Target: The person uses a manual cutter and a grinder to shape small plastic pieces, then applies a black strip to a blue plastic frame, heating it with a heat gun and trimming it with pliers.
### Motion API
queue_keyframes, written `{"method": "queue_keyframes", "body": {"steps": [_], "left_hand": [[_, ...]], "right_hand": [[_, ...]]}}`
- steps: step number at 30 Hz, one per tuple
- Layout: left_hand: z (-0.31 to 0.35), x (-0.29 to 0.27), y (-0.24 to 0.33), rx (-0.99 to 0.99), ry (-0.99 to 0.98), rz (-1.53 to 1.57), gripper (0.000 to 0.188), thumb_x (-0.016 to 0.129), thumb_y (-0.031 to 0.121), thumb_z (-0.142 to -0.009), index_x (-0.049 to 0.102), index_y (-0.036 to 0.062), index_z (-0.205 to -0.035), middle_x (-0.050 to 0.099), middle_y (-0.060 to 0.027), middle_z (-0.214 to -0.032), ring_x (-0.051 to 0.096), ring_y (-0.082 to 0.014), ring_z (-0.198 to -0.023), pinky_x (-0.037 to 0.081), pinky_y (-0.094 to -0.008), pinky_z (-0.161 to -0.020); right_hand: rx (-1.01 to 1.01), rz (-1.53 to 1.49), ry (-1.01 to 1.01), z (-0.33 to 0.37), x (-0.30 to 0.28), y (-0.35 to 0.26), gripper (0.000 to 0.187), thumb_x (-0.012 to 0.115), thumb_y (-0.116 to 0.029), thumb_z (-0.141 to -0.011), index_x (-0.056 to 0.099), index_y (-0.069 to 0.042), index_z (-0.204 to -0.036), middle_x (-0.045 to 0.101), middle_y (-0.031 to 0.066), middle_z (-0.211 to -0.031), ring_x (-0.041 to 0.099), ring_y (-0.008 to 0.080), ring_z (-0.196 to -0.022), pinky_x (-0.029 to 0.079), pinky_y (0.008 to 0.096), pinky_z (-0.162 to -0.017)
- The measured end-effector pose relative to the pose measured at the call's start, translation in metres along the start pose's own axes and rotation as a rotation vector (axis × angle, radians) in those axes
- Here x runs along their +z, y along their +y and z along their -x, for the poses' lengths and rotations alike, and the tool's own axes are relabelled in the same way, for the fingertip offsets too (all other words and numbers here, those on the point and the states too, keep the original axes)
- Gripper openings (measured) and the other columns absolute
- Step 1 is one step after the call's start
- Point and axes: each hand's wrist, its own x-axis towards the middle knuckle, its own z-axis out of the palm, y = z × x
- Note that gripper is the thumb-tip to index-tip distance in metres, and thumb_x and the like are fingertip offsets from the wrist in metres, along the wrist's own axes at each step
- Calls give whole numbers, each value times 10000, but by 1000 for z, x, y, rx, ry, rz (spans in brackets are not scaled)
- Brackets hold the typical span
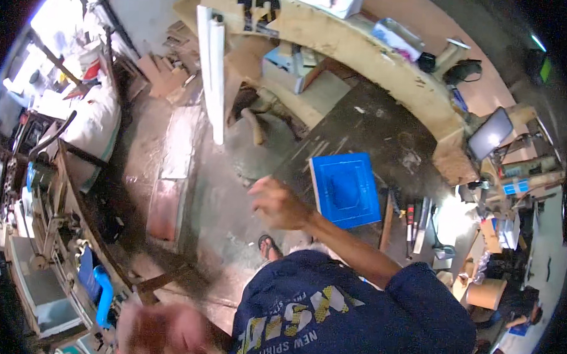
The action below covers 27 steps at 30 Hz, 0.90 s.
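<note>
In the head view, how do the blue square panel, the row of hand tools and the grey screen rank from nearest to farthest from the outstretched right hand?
Measured from the right hand:
1. Blue square panel, lying flat on the dark surface just to the hand's right.
2. Row of hand tools, beyond the panel's right edge.
3. Grey screen, tilted up at the far right by the curved bench.

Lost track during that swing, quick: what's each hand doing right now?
Left hand: motion-blurred at the lower edge, state cannot be told.
Right hand: raised over the floor, fingers loosely curled, nothing visible in it.
</note>
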Motion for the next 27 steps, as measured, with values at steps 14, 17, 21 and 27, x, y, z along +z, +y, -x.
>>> {"method": "queue_keyframes", "body": {"steps": [14,17,21,27], "left_hand": [[-13,2,149,2905,1696,-791,401,643,298,-900,621,10,-1179,608,-101,-1169,524,-241,-968,379,-388,-985],[-19,-37,202,3197,1434,-475,302,598,215,-952,618,-5,-1157,606,-97,-1130,526,-240,-995,381,-401,-977],[-7,-92,294,3265,1561,-626,301,585,223,-967,616,-6,-1160,592,-99,-1151,520,-234,-1031,385,-375,-945],[19,-173,388,3079,2038,-1042,301,570,245,-973,616,56,-1203,559,-105,-1216,488,-248,-1114,363,-392,-956]], "right_hand": [[415,-87,-484,-70,120,82,128,643,-29,-759,698,-33,-875,680,154,-929,623,348,-964,487,432,-897],[395,-76,-522,-115,153,122,100,636,-25,-762,689,-36,-845,664,155,-882,623,344,-949,490,417,-882],[275,-44,-517,-208,207,192,112,629,-11,-770,698,-53,-847,666,161,-883,627,342,-957,493,412,-899],[140,-102,-554,-462,283,227,104,660,-48,-784,708,-53,-876,695,167,-1033,638,350,-1024,490,435,-941]]}}
